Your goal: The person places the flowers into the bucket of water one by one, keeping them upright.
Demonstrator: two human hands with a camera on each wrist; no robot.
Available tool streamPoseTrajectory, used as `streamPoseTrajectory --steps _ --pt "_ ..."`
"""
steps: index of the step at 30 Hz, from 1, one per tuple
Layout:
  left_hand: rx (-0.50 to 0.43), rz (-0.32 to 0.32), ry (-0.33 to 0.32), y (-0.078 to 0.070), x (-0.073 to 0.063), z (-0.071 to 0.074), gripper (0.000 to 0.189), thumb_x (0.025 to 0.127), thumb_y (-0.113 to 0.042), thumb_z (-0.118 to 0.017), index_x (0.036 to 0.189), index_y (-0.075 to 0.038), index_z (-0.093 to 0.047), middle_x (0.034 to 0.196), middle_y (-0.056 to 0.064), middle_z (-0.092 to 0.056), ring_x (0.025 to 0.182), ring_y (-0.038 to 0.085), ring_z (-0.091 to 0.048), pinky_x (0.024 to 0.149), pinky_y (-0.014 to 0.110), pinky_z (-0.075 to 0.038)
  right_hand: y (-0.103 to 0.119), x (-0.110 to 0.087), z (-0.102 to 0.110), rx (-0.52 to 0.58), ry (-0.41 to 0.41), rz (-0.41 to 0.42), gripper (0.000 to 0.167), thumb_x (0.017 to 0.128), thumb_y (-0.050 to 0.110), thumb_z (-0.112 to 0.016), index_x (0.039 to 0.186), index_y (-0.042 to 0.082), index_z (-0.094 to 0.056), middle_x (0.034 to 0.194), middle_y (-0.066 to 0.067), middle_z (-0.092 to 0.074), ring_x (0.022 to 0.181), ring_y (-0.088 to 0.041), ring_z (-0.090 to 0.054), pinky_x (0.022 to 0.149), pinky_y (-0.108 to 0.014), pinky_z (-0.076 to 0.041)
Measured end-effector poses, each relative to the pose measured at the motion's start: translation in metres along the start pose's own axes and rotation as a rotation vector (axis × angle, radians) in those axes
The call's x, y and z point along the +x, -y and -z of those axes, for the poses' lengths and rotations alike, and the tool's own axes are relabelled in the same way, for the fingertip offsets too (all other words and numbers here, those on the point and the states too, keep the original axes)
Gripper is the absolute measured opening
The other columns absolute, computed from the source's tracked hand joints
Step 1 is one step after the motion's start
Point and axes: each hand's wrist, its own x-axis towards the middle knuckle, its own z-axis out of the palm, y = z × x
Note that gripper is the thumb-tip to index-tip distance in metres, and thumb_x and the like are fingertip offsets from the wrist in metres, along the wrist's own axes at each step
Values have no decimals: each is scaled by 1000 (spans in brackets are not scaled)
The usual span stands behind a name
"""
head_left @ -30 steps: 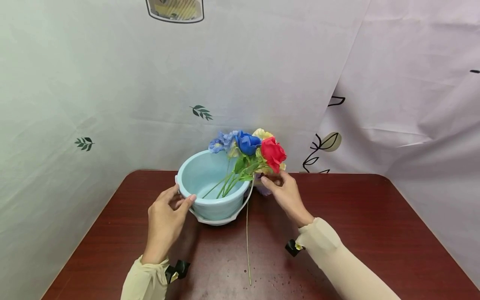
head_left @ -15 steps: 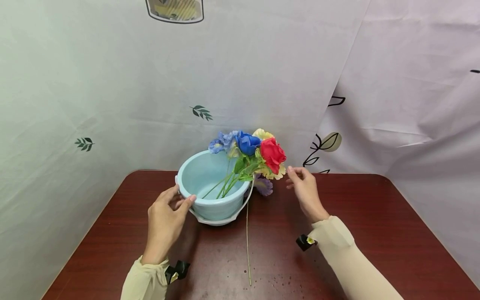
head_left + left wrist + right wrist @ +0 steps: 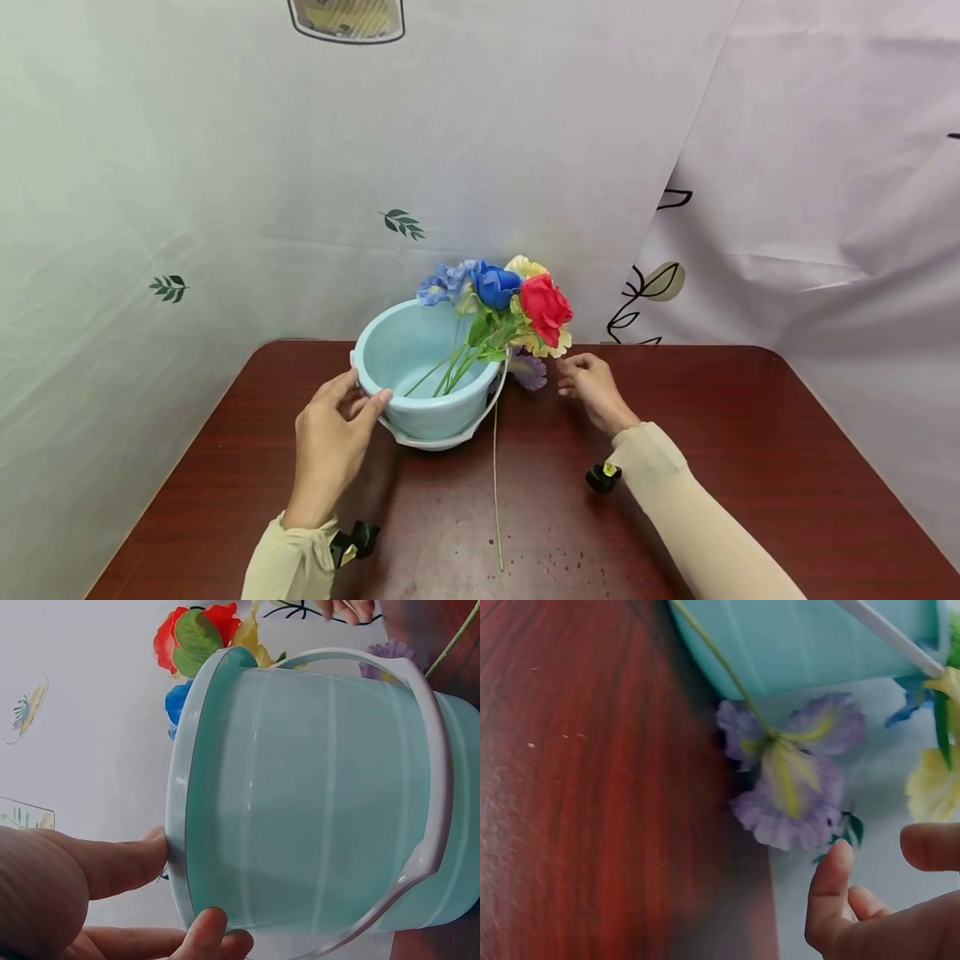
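Observation:
A light blue bucket [image 3: 431, 421] stands upright, its white handle [image 3: 491, 408] hanging down in front. My left hand [image 3: 333, 437] pinches the rim at its near left side, thumb and fingers on either wall [image 3: 180, 825]. Stems of several artificial flowers lean inside: a red rose [image 3: 546, 308], a blue flower [image 3: 497, 287], a light blue iris [image 3: 444, 285] and yellow blooms [image 3: 553, 343]. Outside, on the right, a purple flower [image 3: 795, 787] lies by the wall, its long stem [image 3: 496, 492] pointing toward me. My right hand [image 3: 594, 390] hovers beside that flower, fingers loosely bent and holding nothing.
The dark red wooden table [image 3: 720, 467] carries the bucket near its far edge. Behind it hangs a pale cloth [image 3: 225, 167] printed with leaves. Small specks [image 3: 558, 567] dot the tabletop near the front.
My right hand drew away from the flowers to the right, then came back lower toward the purple flower. The left hand and the bucket stayed put.

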Motion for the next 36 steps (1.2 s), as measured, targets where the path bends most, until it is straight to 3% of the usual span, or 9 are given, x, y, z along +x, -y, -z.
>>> streamPoseTrajectory --steps 3,9,17,24,36 --pt "6 -7 -7 1 0 0 51 82 -13 -78 127 4 -60 122 17 -61 92 26 -70 68 -1 -45 -5 3 -7 -41 55 -14 25 96 6 -54 114 -11 -49 113 -25 -55 72 -16 -58 63 -23 -56" --pt "-29 -8 -9 0 0 -1 50 82 -9 -78 126 5 -59 122 18 -60 95 27 -69 72 -1 -45 -14 5 -21 -102 172 -22 30 94 2 -54 119 -15 -48 101 -24 -56 70 -16 -57 62 -24 -56" --pt "-93 10 -1 -1 0 -3 51 81 -5 -77 128 5 -57 125 18 -56 101 29 -66 76 4 -47 -17 2 -38 -117 218 -19 21 91 -1 -59 109 -12 -53 88 -13 -55 68 -17 -57 63 -29 -58" --pt "-119 24 -2 -1 1 -2 53 81 -4 -77 129 6 -56 125 19 -56 102 30 -66 77 6 -49 -19 -1 -53 -131 309 -28 12 90 -1 -60 96 -11 -56 77 -12 -56 57 -15 -59 57 -29 -58" --pt "-140 52 -2 -1 1 -2 55 81 -4 -77 130 6 -55 124 19 -57 99 31 -67 75 2 -47 -30 -6 -69 -104 440 -73 18 89 -2 -54 97 -18 -58 67 -12 -63 48 -11 -59 48 -22 -54"
